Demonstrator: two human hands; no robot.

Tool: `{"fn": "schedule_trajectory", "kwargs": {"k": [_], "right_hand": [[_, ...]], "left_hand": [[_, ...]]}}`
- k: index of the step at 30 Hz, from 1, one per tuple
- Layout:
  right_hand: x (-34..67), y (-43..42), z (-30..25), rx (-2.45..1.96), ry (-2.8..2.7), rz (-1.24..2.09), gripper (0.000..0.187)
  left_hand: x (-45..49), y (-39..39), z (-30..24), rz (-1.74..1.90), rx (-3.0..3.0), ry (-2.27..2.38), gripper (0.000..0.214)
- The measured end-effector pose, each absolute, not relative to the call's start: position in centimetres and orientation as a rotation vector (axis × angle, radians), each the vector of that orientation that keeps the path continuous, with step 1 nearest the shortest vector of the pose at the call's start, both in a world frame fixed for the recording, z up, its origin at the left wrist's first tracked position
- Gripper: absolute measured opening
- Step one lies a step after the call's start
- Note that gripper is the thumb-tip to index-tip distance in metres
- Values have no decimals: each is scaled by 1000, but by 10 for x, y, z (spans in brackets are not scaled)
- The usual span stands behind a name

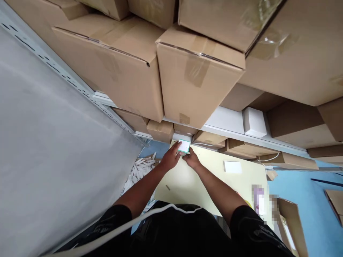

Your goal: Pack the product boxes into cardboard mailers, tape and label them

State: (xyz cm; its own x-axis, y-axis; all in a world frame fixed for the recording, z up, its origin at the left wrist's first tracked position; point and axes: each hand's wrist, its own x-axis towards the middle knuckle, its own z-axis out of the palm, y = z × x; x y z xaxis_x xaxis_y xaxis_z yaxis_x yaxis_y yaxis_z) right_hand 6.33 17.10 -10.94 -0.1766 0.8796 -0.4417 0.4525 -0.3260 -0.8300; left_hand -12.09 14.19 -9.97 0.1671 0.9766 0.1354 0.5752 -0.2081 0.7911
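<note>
A small white box (183,146) with a green border sits between the two hands, at or just above the far edge of the pale yellow desk (184,178). The left hand (171,157) grips its left side, fingers reaching onto the top and thumb lower down; the right hand (192,159) closes on the lower right corner.

Just beyond the box, low cartons (160,131) line the back of the desk, with a white cable (203,144) running along them. Above, a white shelf (227,119) carries large taped cartons, one tall carton (194,82) jutting out over that end and limiting the room overhead. A white carton (255,122) stands on the same shelf, farther right.

The white face of the small box points up toward the camera, its near edge toward the person. Its long axis seems to run left to right, though it is too small here to be sure.

To the right on the desk lies a flat white block (232,167), well apart from the hands. Left of the desk is a heap of white strips (139,173), beside a grey wall (59,142). An open carton (294,221) stands at lower right.
</note>
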Motion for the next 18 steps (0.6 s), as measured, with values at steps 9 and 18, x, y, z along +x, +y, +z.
{"fn": "schedule_trajectory", "kwargs": {"k": [9,18], "right_hand": [[76,150,-114,-1801,-1600,1401,71],[168,67,-122,-1618,-1958,1422,47]], "left_hand": [[-126,127,-100,903,1730,1506,83],[-106,18,-103,1029,1306,1831,67]]}}
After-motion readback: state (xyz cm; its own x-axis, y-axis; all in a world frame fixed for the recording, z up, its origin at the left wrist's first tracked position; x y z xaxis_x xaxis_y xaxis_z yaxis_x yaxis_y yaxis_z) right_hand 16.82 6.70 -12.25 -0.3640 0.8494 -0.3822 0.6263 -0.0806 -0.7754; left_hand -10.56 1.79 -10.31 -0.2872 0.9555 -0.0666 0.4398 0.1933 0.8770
